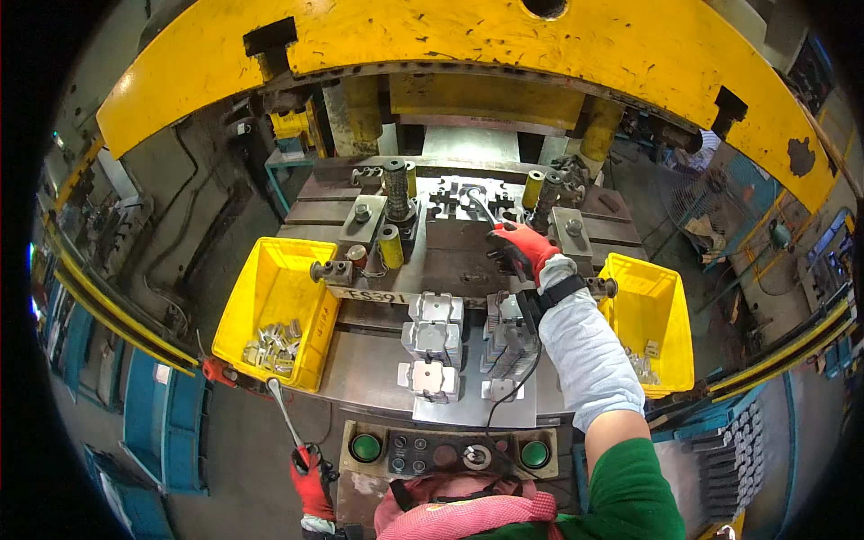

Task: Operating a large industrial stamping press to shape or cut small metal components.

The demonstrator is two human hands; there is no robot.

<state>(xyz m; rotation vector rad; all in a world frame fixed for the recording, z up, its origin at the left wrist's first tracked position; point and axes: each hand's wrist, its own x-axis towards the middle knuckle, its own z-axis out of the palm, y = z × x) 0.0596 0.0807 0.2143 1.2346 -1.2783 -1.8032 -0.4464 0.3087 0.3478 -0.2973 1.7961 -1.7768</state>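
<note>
My right hand (525,247), in a red and black glove, reaches into the press and is closed round a silver rod tool (486,211). The tool's rounded head meets a bright flat metal part (457,196) on the lower die (459,241). Low on the left, my left hand (311,479), gloved the same way, grips a similar long silver rod tool (286,412). That tool's round head points up beside the left yellow bin (315,337). Stacks of shaped metal plates (436,340) stand on the table in front of the die, and more stacked plates (508,346) are near my right forearm.
A yellow press ram (450,40) spans overhead. Guide posts (396,191) rise from the die. Small metal pieces lie in both bins, including the right yellow bin (655,315). A control panel (450,453) with green buttons sits at the near edge. A cable hangs by my right arm.
</note>
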